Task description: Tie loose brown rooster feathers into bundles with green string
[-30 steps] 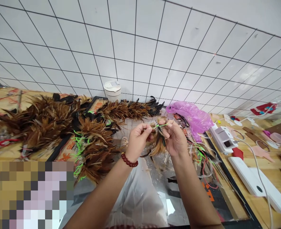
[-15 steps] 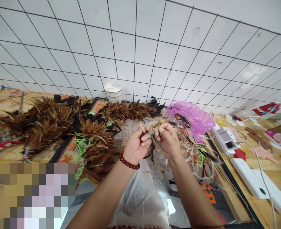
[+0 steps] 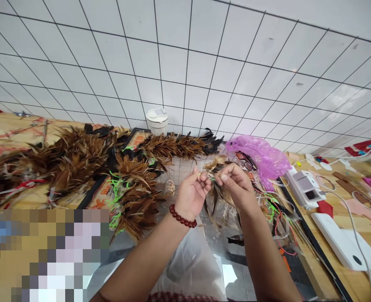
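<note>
two hands (image 3: 191, 193) (image 3: 238, 188) pinching a feather bundle (image 3: 216, 191), glossy grey tabletop (image 3: 219, 244) (scrap-strewn) below, white tiled wall (image 3: 201, 54) behind

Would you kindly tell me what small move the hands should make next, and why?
Perhaps the right hand should draw the green strand snug while the left hand steadies the small feather bunch: both hands close in at its upper end, where a bit of green shows. Whether it is already tight, I cannot tell.

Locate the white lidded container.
In the head view, the white lidded container stands left of centre, by the tiled wall, just behind the row of brown feathers.
</note>
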